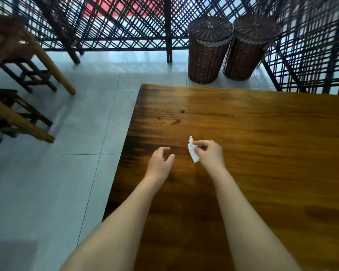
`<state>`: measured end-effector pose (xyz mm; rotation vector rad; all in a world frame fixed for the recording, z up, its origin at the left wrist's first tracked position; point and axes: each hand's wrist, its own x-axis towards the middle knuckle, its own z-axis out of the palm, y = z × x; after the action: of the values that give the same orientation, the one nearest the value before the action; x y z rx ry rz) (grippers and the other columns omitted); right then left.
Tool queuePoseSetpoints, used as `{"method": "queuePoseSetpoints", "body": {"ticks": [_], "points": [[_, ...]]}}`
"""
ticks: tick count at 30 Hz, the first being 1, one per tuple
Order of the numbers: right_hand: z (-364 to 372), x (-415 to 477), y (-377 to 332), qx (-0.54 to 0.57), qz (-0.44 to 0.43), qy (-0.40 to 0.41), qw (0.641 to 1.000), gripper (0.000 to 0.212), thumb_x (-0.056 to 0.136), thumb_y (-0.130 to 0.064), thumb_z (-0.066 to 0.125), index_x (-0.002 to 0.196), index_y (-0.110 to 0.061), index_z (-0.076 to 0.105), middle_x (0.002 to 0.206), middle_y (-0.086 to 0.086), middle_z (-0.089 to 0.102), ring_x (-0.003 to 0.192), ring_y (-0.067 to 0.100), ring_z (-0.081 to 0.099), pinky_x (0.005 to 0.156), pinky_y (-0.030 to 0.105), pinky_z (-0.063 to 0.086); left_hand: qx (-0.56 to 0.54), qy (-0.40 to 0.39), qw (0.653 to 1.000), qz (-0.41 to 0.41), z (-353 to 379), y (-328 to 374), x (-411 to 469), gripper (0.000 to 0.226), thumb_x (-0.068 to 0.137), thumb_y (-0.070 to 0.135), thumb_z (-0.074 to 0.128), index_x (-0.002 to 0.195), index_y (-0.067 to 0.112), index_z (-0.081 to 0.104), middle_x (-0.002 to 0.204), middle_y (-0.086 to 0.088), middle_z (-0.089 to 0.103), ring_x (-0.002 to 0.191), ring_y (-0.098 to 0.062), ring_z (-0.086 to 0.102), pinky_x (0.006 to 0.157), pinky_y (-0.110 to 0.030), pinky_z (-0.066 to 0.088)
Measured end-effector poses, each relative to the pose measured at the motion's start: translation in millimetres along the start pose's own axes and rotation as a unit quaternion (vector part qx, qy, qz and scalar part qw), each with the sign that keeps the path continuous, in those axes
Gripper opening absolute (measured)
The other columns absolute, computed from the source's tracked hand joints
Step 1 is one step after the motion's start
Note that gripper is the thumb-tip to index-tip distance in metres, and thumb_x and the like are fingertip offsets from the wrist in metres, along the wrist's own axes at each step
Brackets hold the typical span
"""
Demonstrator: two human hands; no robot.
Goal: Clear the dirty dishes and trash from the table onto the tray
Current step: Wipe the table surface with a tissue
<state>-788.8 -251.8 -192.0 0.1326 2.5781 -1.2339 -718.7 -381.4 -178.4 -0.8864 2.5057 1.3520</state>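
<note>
My right hand point(210, 153) pinches a small crumpled white tissue point(192, 150) between thumb and fingers, just above the brown wooden table point(262, 143). To its left, my left hand point(160, 163) hovers over the table near the left edge, fingers loosely curled and holding nothing. A few dark wet stains point(176, 122) mark the tabletop beyond the hands. No tray or dishes are in view.
Two tall wicker baskets with lids point(205, 49) point(247, 45) stand on the tiled floor past the table's far edge. Wooden chairs point(22, 61) stand at the left. A dark lattice screen point(115, 22) closes off the back and right.
</note>
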Motion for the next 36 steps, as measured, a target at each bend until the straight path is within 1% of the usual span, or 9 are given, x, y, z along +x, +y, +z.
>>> {"method": "queuePoseSetpoints", "body": {"ticks": [11, 15, 19, 23, 25, 26, 29, 33, 36], "points": [[43, -64, -60, 0.038, 0.004, 0.026, 0.999, 0.017, 0.094, -0.019, 0.060, 0.107, -0.020, 0.071, 0.103, -0.006, 0.060, 0.110, 0.020, 0.053, 0.093, 0.042, 0.051, -0.122, 0.038, 0.991, 0.049, -107, -48, -22, 0.034, 0.098, 0.028, 0.052, 0.131, 0.020, 0.049, 0.134, 0.000, 0.053, 0.120, -0.016, 0.050, 0.087, -0.024, 0.042], [90, -98, -90, 0.028, 0.013, 0.076, 0.997, 0.015, 0.093, -0.024, 0.062, 0.105, -0.024, 0.070, 0.101, -0.008, 0.060, 0.108, 0.018, 0.055, 0.093, 0.044, 0.052, -0.170, 0.011, 0.983, 0.070, -162, -71, -23, 0.029, 0.099, 0.026, 0.050, 0.128, 0.018, 0.051, 0.125, 0.002, 0.056, 0.110, -0.013, 0.051, 0.087, -0.024, 0.043], [123, -127, -122, 0.011, 0.018, 0.114, 0.993, 0.016, 0.093, -0.024, 0.061, 0.106, -0.024, 0.069, 0.100, -0.010, 0.057, 0.107, 0.017, 0.054, 0.094, 0.044, 0.050, -0.171, -0.043, 0.978, 0.113, -212, -92, -24, 0.024, 0.099, 0.023, 0.053, 0.122, 0.017, 0.055, 0.114, 0.005, 0.058, 0.097, -0.007, 0.052, 0.074, -0.012, 0.040], [138, -144, -153, -0.013, 0.019, 0.147, 0.989, 0.018, 0.092, -0.025, 0.062, 0.109, -0.022, 0.068, 0.110, -0.003, 0.063, 0.108, 0.018, 0.055, 0.093, 0.044, 0.051, -0.185, -0.057, 0.969, 0.152, -260, -103, -19, 0.026, 0.096, 0.017, 0.057, 0.121, 0.013, 0.054, 0.103, 0.005, 0.060, 0.088, -0.006, 0.054, 0.073, -0.014, 0.042], [141, -149, -161, -0.016, 0.021, 0.157, 0.987, 0.019, 0.092, -0.025, 0.063, 0.110, -0.020, 0.068, 0.110, -0.001, 0.064, 0.108, 0.019, 0.055, 0.093, 0.045, 0.051, -0.196, -0.052, 0.965, 0.167, -275, -103, -18, 0.029, 0.095, 0.016, 0.057, 0.123, 0.013, 0.051, 0.099, 0.005, 0.059, 0.084, -0.005, 0.055, 0.069, -0.008, 0.041], [144, -151, -166, -0.018, 0.023, 0.161, 0.987, 0.019, 0.092, -0.025, 0.063, 0.109, -0.019, 0.069, 0.110, -0.001, 0.064, 0.108, 0.020, 0.055, 0.093, 0.045, 0.051, -0.204, -0.051, 0.962, 0.172, -282, -102, -17, 0.030, 0.095, 0.016, 0.058, 0.124, 0.013, 0.049, 0.098, 0.006, 0.059, 0.084, -0.005, 0.055, 0.070, -0.008, 0.042], [152, -156, -178, -0.020, 0.034, 0.171, 0.985, 0.016, 0.093, -0.025, 0.062, 0.107, -0.023, 0.069, 0.110, -0.001, 0.064, 0.108, 0.020, 0.054, 0.094, 0.046, 0.049, -0.211, -0.067, 0.960, 0.172, -296, -100, -11, 0.035, 0.095, 0.019, 0.058, 0.127, 0.013, 0.047, 0.099, 0.005, 0.059, 0.091, -0.013, 0.057, 0.083, -0.024, 0.046], [154, -157, -190, -0.090, 0.045, 0.190, 0.977, 0.021, 0.097, -0.026, 0.054, 0.113, -0.022, 0.068, 0.113, -0.003, 0.062, 0.112, 0.019, 0.047, 0.092, 0.037, 0.039, -0.203, -0.087, 0.959, 0.175, -300, -94, 8, 0.028, 0.094, 0.024, 0.058, 0.120, 0.021, 0.048, 0.100, 0.005, 0.061, 0.101, -0.018, 0.060, 0.096, -0.039, 0.048], [156, -149, -191, -0.092, 0.062, 0.206, 0.972, 0.023, 0.098, -0.026, 0.053, 0.114, -0.021, 0.067, 0.114, -0.001, 0.062, 0.110, 0.019, 0.047, 0.091, 0.038, 0.040, -0.212, -0.123, 0.952, 0.183, -298, -84, 26, 0.023, 0.096, 0.028, 0.055, 0.117, 0.023, 0.046, 0.103, 0.001, 0.061, 0.105, -0.022, 0.061, 0.096, -0.040, 0.048]]}}
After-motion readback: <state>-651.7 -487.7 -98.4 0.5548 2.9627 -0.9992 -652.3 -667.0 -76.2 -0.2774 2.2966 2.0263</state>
